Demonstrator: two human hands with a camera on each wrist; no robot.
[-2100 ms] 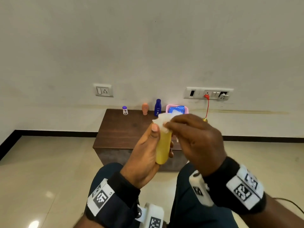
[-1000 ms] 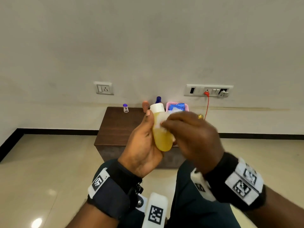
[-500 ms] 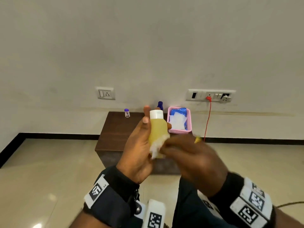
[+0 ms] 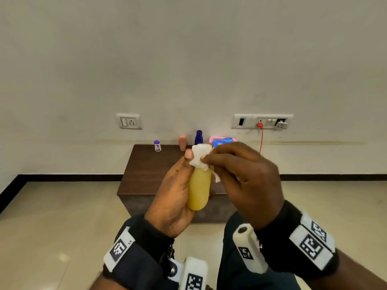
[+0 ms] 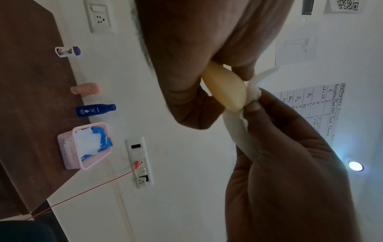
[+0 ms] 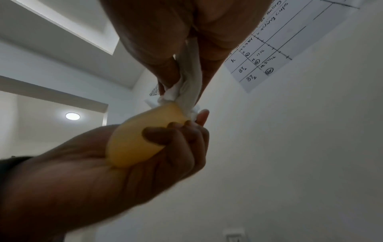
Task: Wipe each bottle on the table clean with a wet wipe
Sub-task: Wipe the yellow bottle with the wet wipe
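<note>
Head view: left hand (image 4: 176, 191) grips yellow bottle (image 4: 199, 189), right hand (image 4: 245, 181) pinches wipe (image 4: 199, 156); only left-wrist shows basket (image 5: 70, 147) contents.

Smooth, slightly translucent yellow plastic bottle (image 4: 199, 188) in the left hand (image 4: 173, 197), crumpled soft white wipe (image 4: 200, 156) pinched by the right hand (image 4: 245, 181), beyond them matt dark wood-look table (image 4: 146, 172), perforated, probably plastic pink basket (image 5: 70, 147), glossy floor tiles (image 4: 58, 216)

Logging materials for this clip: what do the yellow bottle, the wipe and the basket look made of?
Yellow bottle: likely plastic, smooth, slightly translucent, soft sheen.
Wipe: thin white non-woven sheet, limp and bunched over the bottle's top; dampness not visible.
Basket: pink plastic, judging by its moulded lattice walls.
</note>
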